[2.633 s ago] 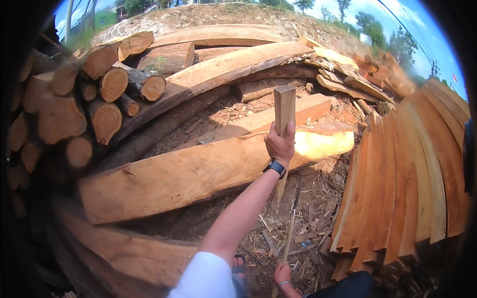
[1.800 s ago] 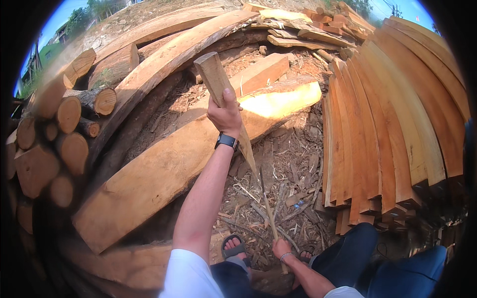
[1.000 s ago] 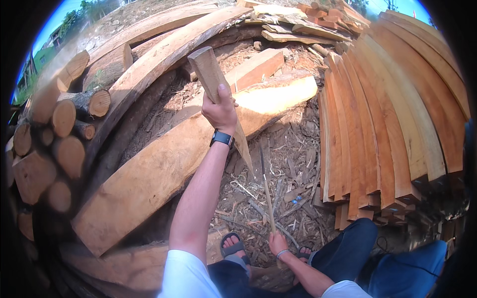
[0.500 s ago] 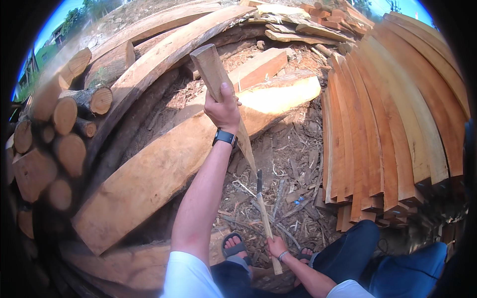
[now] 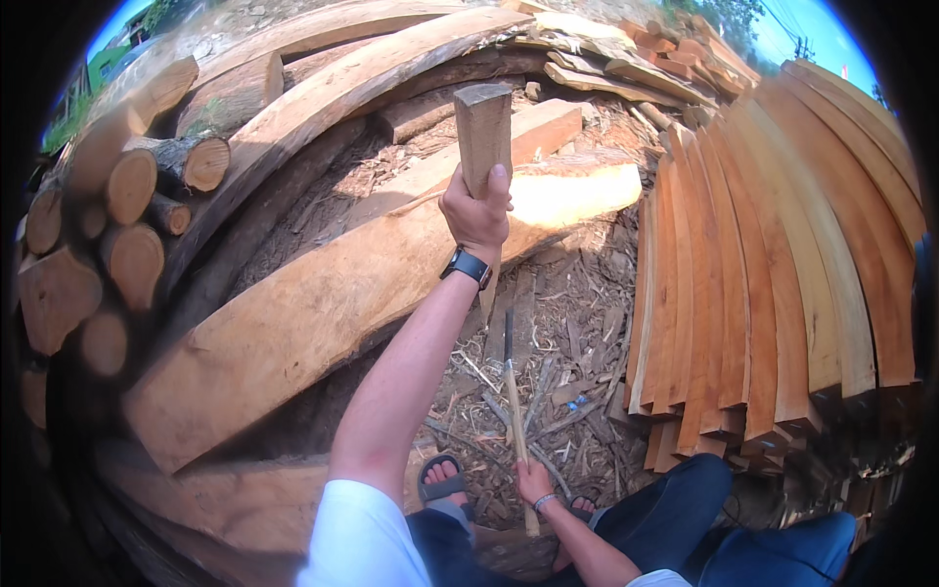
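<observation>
My left hand (image 5: 476, 213) is closed around a tapered wooden stake (image 5: 483, 127). The stake's thick, squared end points up, and its narrow end shows below the wrist. Lower down, my right hand (image 5: 533, 482) grips the long wooden handle of a tool (image 5: 515, 416) with a narrow dark metal end. That metal end lies close below the stake's thin tip, seemingly apart from it; its full shape is hard to make out. Behind the left forearm, a large sawn slab of wood (image 5: 264, 357) lies slanting across the ground.
Cut logs (image 5: 132, 186) are piled at the left. Curved reddish boards (image 5: 763, 264) stand stacked at the right. Bark and wood chips (image 5: 587, 342) litter the ground by my sandalled foot (image 5: 445, 481). Long curved timber (image 5: 333, 83) and thin slabs (image 5: 626, 73) lie farther back.
My left hand has moved to the right in the view, and the stake has turned more upright. My right hand and the tool have shifted slightly left and up. The whole view has shifted a little.
</observation>
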### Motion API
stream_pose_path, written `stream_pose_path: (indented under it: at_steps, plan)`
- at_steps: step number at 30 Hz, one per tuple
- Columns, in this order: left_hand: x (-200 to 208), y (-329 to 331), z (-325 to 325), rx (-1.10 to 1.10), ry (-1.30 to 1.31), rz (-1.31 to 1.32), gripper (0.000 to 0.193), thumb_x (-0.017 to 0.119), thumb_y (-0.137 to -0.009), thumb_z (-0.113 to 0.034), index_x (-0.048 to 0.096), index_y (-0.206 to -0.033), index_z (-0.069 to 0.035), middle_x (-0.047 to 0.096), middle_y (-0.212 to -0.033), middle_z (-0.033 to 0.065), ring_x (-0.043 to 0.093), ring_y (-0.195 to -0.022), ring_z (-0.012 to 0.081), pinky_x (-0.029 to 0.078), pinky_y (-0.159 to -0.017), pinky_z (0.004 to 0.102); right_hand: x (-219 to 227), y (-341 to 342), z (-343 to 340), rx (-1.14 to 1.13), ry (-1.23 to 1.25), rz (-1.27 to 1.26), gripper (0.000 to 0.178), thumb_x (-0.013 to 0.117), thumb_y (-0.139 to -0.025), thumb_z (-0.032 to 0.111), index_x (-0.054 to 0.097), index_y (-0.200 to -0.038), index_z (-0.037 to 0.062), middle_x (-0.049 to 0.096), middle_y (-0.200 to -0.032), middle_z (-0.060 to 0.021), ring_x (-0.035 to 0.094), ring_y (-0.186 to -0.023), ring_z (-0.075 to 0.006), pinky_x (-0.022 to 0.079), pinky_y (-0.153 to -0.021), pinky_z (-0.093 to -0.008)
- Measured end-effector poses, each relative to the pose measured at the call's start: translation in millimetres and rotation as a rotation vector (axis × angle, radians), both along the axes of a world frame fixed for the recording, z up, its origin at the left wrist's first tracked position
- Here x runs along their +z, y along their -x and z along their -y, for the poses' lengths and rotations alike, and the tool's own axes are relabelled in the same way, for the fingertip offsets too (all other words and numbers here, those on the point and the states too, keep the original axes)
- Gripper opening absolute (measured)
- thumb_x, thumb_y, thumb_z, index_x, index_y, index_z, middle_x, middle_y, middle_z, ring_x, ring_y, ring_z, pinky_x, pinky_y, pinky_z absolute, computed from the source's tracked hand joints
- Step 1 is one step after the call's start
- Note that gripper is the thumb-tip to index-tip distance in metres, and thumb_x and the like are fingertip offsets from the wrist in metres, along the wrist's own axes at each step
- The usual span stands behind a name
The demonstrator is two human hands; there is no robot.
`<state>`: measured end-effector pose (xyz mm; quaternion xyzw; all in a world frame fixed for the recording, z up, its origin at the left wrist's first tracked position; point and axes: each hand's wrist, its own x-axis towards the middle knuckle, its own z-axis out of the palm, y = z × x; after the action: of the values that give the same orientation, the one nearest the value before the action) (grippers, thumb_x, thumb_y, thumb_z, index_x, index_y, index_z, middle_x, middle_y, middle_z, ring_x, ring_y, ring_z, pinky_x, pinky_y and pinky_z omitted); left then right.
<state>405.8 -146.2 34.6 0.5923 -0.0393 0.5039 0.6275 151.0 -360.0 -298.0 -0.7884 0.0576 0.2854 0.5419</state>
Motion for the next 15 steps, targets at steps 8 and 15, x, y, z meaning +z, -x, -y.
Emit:
stream_pose_path:
  at_steps: [8,15]
  plan:
    - [24.3,4.5,4.6,-0.047,0.004,0.024,0.048,0.061,-0.087,-0.042,0.052,-0.084,0.005,0.058,-0.066,0.0096,0.063,-0.053,0.0168,0.052,-0.045,0.0289,-10.7,-10.3,4.7,-0.128,-0.085,0.02,0.032,0.04,-0.099,0.031,0.051,-0.092,0.0018,0.044,-0.049,-0.0028,0.046,-0.035,-0.0146,0.041,-0.033,-0.0312]
    - [8.3,0.6,6.5,-0.002,0.057,0.009,0.049,0.059,-0.088,-0.043,0.054,-0.085,0.005,0.059,-0.062,0.0092,0.062,-0.051,0.0164,0.052,-0.045,0.0289,-18.2,-6.2,8.5,-0.027,0.046,0.124,0.037,0.039,-0.099,0.032,0.056,-0.09,0.0003,0.049,-0.051,-0.0053,0.051,-0.037,-0.0157,0.041,-0.033,-0.0314]
